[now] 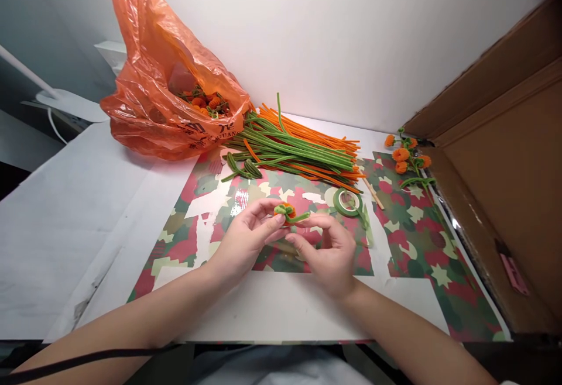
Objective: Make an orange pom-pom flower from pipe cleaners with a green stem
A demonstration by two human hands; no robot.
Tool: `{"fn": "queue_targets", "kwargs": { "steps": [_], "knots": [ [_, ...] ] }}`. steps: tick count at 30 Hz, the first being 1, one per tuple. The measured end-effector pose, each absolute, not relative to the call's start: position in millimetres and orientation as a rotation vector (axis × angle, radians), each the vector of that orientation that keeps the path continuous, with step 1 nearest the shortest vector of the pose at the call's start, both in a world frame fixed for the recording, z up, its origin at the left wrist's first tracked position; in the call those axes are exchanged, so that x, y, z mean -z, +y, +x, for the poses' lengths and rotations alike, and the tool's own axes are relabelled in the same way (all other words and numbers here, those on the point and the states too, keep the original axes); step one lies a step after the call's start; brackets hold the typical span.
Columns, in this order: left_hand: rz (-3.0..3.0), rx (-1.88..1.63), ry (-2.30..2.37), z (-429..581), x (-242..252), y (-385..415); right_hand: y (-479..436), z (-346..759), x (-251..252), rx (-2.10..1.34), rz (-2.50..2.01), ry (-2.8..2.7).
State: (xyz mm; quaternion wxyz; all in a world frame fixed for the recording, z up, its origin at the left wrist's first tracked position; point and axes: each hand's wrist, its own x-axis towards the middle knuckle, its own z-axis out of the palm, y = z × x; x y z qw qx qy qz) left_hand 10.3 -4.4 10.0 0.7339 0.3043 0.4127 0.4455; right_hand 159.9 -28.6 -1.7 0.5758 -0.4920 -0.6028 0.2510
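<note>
Fingers of the left hand [243, 236] pinch an orange flower [290, 208] above the surface [285, 309] while the right hand [331, 250], fingertips parted, sits by its green stem [301, 217], seemingly mid-shaping, which probably calls for steadying the flower next.

This is a craft corner, whether in a home or a workshop is unclear: a table [307, 309] against a white wall [329, 40] bears green and orange pipe cleaners [302, 148], a tape roll [338, 205] and a bag [144, 92] of fuzzy flowers [206, 103].
</note>
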Motion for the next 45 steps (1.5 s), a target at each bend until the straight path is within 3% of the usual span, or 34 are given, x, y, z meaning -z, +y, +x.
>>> {"fn": "queue_targets", "kwargs": {
  "steps": [45],
  "knots": [
    [0.789, -1.002, 0.917, 14.4, -0.1, -7.6, -19.0, 163.4, -1.6, -0.315, -1.057, -1.694]
  ]
}}
